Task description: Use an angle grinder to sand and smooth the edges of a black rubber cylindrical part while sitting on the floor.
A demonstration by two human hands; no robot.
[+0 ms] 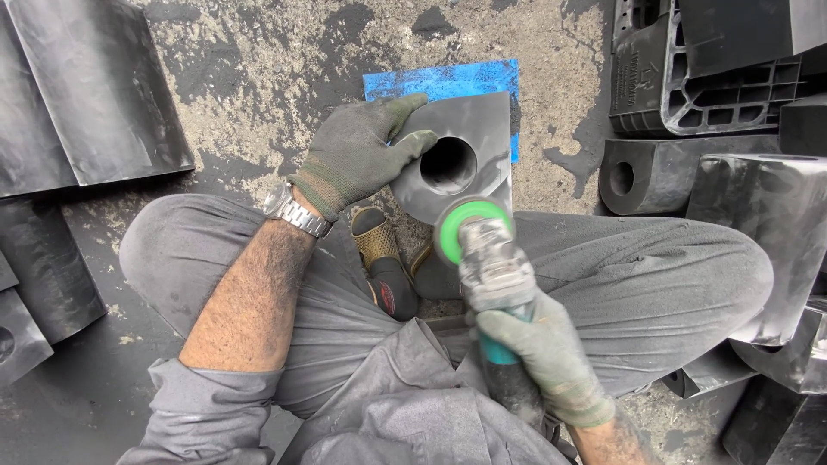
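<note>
My left hand [362, 151], in a dark green glove with a metal watch at the wrist, grips the left edge of a grey block [482, 120] that has a round hole through it. The block rests on a blue pad [431, 82] on the floor. My right hand [538, 349], also gloved, holds an angle grinder [491, 267] by its body. The grinder's green disc guard [452, 228] touches the block's near edge. I sit cross-legged in grey trousers, and a sandalled foot [383, 263] lies just under the block.
Black moulded blocks are stacked at the right [758, 224], one with a ribbed underside [698, 77] and one with a round hole [655, 176]. More black pieces lie at the left [86, 95]. The concrete floor [258, 77] is stained with black dust.
</note>
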